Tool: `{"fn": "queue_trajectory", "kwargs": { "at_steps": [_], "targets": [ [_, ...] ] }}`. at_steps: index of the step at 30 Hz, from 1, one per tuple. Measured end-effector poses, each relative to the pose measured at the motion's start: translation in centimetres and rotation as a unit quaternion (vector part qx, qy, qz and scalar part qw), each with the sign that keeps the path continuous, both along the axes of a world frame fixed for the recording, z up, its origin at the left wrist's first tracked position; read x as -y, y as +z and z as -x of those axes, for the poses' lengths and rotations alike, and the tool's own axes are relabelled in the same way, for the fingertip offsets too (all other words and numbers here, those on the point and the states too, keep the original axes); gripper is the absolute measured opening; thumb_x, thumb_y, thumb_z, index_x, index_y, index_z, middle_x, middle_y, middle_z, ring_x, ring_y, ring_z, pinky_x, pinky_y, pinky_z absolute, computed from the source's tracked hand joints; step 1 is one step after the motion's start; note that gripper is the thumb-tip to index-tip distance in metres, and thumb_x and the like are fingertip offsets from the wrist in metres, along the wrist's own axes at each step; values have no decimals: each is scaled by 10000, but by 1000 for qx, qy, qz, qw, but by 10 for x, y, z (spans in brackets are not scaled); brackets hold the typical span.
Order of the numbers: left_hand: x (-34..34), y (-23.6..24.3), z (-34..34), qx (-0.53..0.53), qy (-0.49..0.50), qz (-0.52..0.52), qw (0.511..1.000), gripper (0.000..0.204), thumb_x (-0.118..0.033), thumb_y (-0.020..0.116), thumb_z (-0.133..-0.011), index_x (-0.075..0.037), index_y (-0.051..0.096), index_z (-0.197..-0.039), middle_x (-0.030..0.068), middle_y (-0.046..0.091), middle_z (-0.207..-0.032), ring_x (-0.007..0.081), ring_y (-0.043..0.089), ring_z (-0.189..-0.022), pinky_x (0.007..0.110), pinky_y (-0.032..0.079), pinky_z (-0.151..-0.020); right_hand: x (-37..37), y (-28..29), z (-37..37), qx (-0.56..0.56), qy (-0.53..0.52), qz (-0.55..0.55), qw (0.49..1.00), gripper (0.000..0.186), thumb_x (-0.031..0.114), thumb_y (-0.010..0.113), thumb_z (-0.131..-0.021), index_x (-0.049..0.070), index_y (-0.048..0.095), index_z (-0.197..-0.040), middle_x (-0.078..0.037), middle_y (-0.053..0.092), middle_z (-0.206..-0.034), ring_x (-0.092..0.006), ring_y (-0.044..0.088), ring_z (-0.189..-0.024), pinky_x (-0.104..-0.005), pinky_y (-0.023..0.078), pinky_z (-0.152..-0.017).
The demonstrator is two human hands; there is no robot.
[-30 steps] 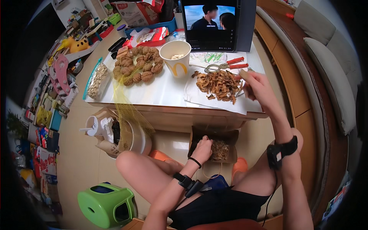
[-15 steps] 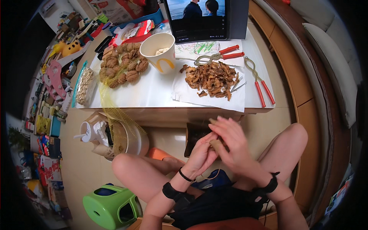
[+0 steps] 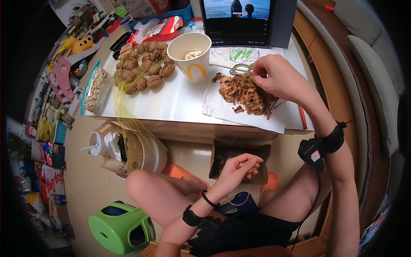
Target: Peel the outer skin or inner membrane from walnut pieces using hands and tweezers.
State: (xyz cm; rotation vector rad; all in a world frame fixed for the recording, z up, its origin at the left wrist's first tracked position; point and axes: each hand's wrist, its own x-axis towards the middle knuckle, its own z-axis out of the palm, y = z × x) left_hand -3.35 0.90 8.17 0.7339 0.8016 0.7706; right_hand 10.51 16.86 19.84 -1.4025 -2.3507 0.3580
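- The left hand (image 3: pixel 233 169) is curled around some small pale bits (image 3: pixel 251 171), over a dark open box (image 3: pixel 216 165) on the floor.
- Past it, dry brown pieces (image 3: pixel 245 97) sit in a pile on white paper (image 3: pixel 216 109) on the table (image 3: pixel 171 105).
- The right hand (image 3: pixel 280 80) has bent fingers touching the pile; I can't tell if they grip a piece.
- A paper cup (image 3: pixel 188 67) stands left of the pile.
- A lit screen (image 3: pixel 237 25) is farther back.

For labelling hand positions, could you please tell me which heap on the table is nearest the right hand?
The brown flaky heap on the white paper: the right hand is at its upper edge, while the walnuts lie left of the cup.
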Motion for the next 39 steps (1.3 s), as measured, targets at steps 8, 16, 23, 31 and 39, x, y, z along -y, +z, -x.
{"fn": "queue_trajectory", "kwargs": {
  "at_steps": [8, 16, 23, 31, 39],
  "targets": [
    [-20, 46, 15, -163, 195, -260, 932, 148, -95, 608, -781, -4, 602, -898, -4, 578, -764, 30, 497, -698, 161, 408, -632, 23, 7, -10, -339, 13, 249, 907, 211, 197, 519, -816, -7, 553, -779, -1, 500, -637, -41, 449, -562, -186, 371, -505],
    [-50, 79, 5, -201, 262, -380, 864, 145, -97, 600, -784, 34, 602, -846, 22, 584, -758, 65, 514, -695, 199, 418, -639, 82, 0, 3, -474, 17, 296, 829, 148, 177, 511, -833, 36, 556, -835, 42, 514, -684, -13, 429, -574, -150, 322, -488],
    [-40, 81, -3, -13, 249, -185, 951, 143, -112, 591, -798, 21, 604, -849, 2, 549, -659, 43, 465, -556, 161, 361, -503, 106, -21, 3, -643, 24, 336, 688, 133, 177, 481, -864, 54, 524, -839, 65, 429, -663, -7, 328, -522, -162, 265, -448],
    [-105, 68, 40, -310, 270, -326, 851, 233, -165, 619, -761, 42, 632, -865, 32, 593, -634, 65, 484, -523, 199, 396, -494, 144, -66, -3, -374, -106, 156, 908, 94, 60, 557, -753, -30, 560, -779, -18, 488, -584, -61, 437, -519, -203, 365, -489],
    [-116, 60, 52, -357, 213, -334, 846, 245, -177, 551, -800, 40, 623, -888, 45, 597, -642, 74, 501, -544, 214, 406, -506, 148, -131, -15, -261, -116, 149, 947, 69, 22, 556, -707, -16, 582, -759, -112, 545, -612, -179, 534, -543, -262, 418, -526]
  ]
}}
